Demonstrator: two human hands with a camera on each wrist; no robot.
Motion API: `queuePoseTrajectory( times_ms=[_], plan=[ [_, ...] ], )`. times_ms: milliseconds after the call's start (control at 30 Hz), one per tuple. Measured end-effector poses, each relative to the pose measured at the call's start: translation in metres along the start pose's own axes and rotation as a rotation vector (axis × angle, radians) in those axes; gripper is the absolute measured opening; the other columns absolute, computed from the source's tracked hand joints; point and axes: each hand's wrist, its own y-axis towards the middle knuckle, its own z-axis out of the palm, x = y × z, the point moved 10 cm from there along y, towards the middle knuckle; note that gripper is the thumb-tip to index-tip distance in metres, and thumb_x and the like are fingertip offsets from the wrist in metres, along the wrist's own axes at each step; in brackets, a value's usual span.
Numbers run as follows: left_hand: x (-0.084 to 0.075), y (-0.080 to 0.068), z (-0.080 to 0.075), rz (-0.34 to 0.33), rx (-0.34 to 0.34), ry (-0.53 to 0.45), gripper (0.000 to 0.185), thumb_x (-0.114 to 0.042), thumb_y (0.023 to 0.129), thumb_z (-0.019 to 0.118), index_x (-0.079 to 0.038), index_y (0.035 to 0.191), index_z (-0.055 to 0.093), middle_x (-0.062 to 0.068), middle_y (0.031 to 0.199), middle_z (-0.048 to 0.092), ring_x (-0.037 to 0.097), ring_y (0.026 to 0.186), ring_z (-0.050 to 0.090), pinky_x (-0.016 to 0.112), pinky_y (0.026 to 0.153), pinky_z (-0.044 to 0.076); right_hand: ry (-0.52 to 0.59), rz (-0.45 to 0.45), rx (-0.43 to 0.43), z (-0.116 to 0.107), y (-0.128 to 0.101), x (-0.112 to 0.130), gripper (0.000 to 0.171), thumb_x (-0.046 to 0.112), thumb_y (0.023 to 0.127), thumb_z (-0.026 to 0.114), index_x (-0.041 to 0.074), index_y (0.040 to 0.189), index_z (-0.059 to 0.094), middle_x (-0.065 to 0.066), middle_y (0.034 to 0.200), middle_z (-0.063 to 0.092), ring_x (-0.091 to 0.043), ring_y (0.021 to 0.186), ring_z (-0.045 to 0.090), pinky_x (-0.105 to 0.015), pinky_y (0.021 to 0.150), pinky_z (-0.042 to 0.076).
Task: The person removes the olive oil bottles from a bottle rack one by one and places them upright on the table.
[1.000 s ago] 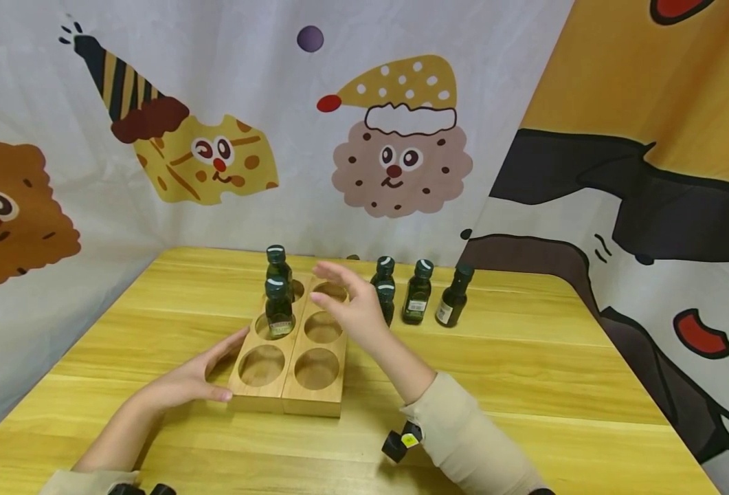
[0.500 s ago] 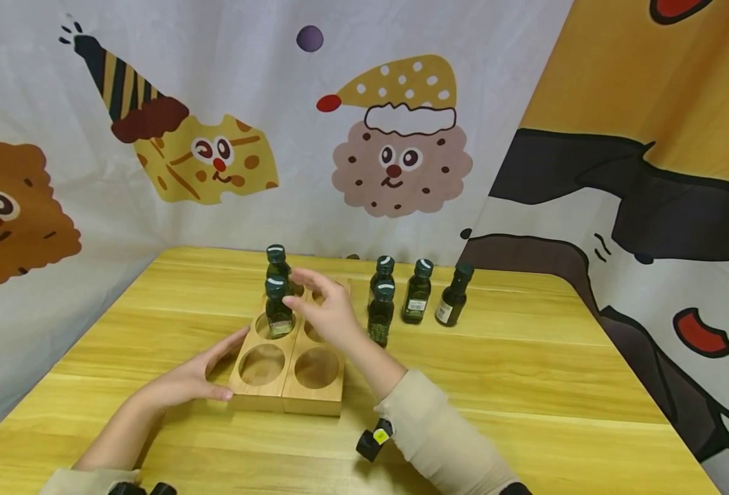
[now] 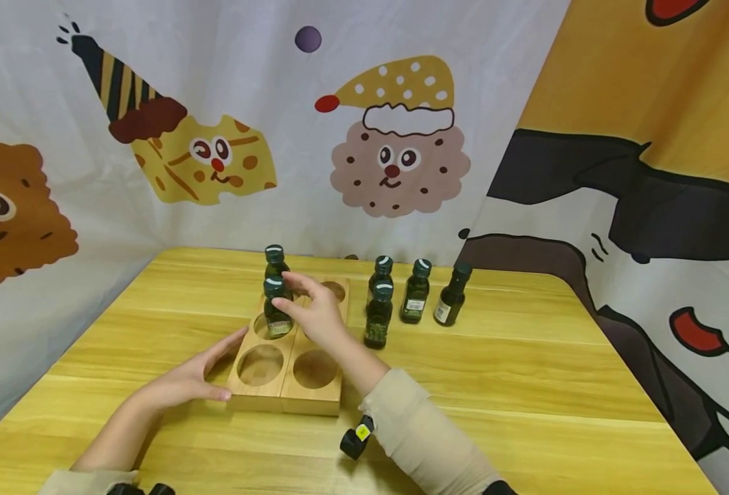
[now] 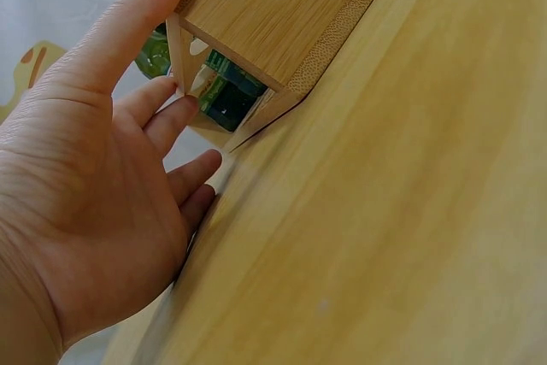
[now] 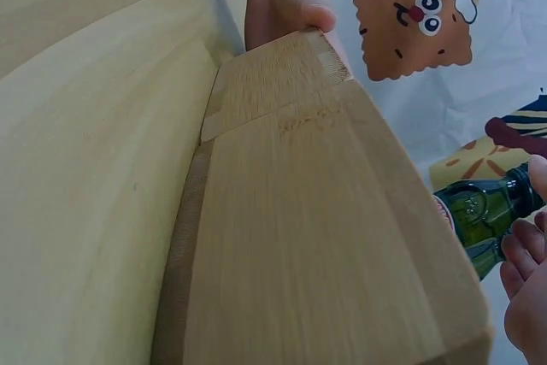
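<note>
In the head view, my right hand [image 3: 315, 313] holds the front bottle [image 3: 277, 323] near its dark cap, thumb on the near side. This small green glass bottle stands in a middle hole of the wooden holder [image 3: 311, 405]. Behind it is another green bottle [image 3: 274, 256], partly hidden. The holder has two joined rows of round holes. My left hand [image 3: 187, 375] is spread against the holder's left side, its thumb at the near corner. The left wrist view shows the left fingers [image 4: 184, 121] touching the side wall. In the right wrist view, the right hand [image 5: 530, 288] is at the bottle's cap.
Right of the holder, several dark green bottles stand upright on the wooden table [image 3: 525, 385], including a nearer bottle [image 3: 378, 323], a labelled bottle [image 3: 415, 299] and a slimmer bottle [image 3: 452, 302]. A printed cloth [image 3: 216, 69] hangs behind the table.
My right hand has moved left across the holder to the front bottle and closed in on its cap. The bottles at the right show more fully. The left hand stays against the holder.
</note>
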Motion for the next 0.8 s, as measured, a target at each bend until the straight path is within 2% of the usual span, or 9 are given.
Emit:
queuePoseTrajectory(
  times_ms=[133, 267, 433, 567, 800],
  plan=[
    [-0.0021, -0.0002, -0.0001, -0.003, -0.003, 0.01, 0.096, -0.016, 0.082, 0.074, -0.013, 0.155, 0.012, 0.027, 0.155, 0.012, 0.053, 0.135, 0.013, 0.077, 0.096, 0.008, 0.026, 0.014, -0.001, 0.0043, 0.0017, -0.002, 0.05, 0.025, 0.086, 0.073, 0.011, 0.132, 0.058, 0.002, 0.117, 0.063, -0.028, 0.111, 0.055, -0.05, 0.094, 0.044],
    [-0.0042, -0.0001, 0.0006, -0.003, -0.004, 0.016, 0.096, -0.016, 0.082, 0.074, -0.011, 0.155, 0.012, 0.027, 0.154, 0.012, 0.053, 0.134, 0.013, 0.077, 0.095, 0.007, -0.001, 0.053, -0.014, 0.0075, 0.0025, -0.0057, 0.049, 0.028, 0.086, 0.073, 0.015, 0.131, 0.06, 0.008, 0.11, 0.063, -0.023, 0.109, 0.056, -0.044, 0.09, 0.047],
    [-0.0035, -0.0005, 0.0007, -0.005, -0.001, 0.012, 0.095, -0.016, 0.083, 0.074, -0.012, 0.155, 0.012, 0.027, 0.155, 0.011, 0.054, 0.134, 0.012, 0.078, 0.094, 0.007, -0.007, 0.061, -0.036, 0.0098, 0.0031, -0.0067, 0.043, 0.026, 0.087, 0.071, 0.017, 0.128, 0.062, 0.007, 0.105, 0.066, -0.011, 0.102, 0.057, -0.039, 0.088, 0.049],
    [-0.0012, -0.001, 0.0003, -0.008, 0.0, 0.003, 0.095, -0.015, 0.083, 0.073, -0.012, 0.155, 0.012, 0.026, 0.155, 0.01, 0.054, 0.135, 0.011, 0.079, 0.093, 0.006, 0.001, 0.041, -0.047, 0.0103, 0.0034, -0.0053, 0.04, 0.024, 0.088, 0.07, 0.015, 0.127, 0.062, 0.005, 0.104, 0.066, -0.009, 0.099, 0.057, -0.041, 0.087, 0.05],
    [0.0009, -0.0005, 0.0006, -0.015, 0.006, -0.01, 0.095, -0.015, 0.083, 0.073, -0.014, 0.155, 0.012, 0.025, 0.155, 0.009, 0.054, 0.135, 0.01, 0.079, 0.093, 0.005, 0.017, 0.051, -0.066, 0.0092, 0.0021, -0.0041, 0.037, 0.022, 0.087, 0.071, 0.015, 0.123, 0.064, 0.006, 0.1, 0.064, -0.009, 0.095, 0.057, -0.034, 0.081, 0.051]
  ],
)
